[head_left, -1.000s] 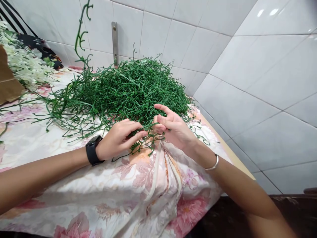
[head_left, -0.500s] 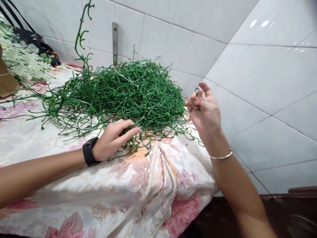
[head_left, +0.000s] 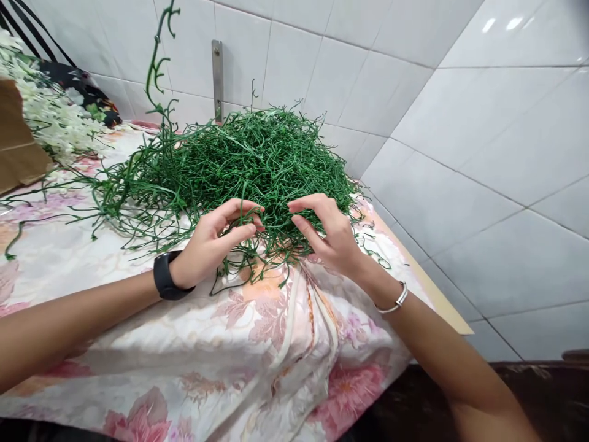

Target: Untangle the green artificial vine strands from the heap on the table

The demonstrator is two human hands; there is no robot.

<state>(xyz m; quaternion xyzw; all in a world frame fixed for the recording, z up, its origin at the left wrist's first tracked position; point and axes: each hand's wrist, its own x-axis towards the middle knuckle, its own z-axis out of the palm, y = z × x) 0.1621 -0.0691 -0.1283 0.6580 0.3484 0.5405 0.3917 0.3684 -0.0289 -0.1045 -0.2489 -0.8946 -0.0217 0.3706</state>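
Note:
A big tangled heap of thin green artificial flower stems (head_left: 276, 166) lies on the flowered cloth (head_left: 184, 344). At its front edge is my left hand (head_left: 218, 236), wearing a black watch. Its fingers curl towards the thumb around a thin green stem (head_left: 242, 205), which crosses the index finger. My right hand (head_left: 329, 233), with a silver bangle on the wrist, faces it across a small gap. Thumb and index finger are apart there, and no stem shows between them. Loose stems lie below and between the hands.
White artificial flowers (head_left: 59, 123) and a brown cardboard piece (head_left: 21, 141) are at the left. One tall stem (head_left: 154, 67) sticks up from the heap. Tiled walls (head_left: 469, 141) stand behind and to the right. A metal strip (head_left: 217, 80) is fixed to the back wall.
My right hand has come down and left from beside the wall to the front of the heap. The green stem it pinched is no longer in its fingers. My left hand stays close to the heap.

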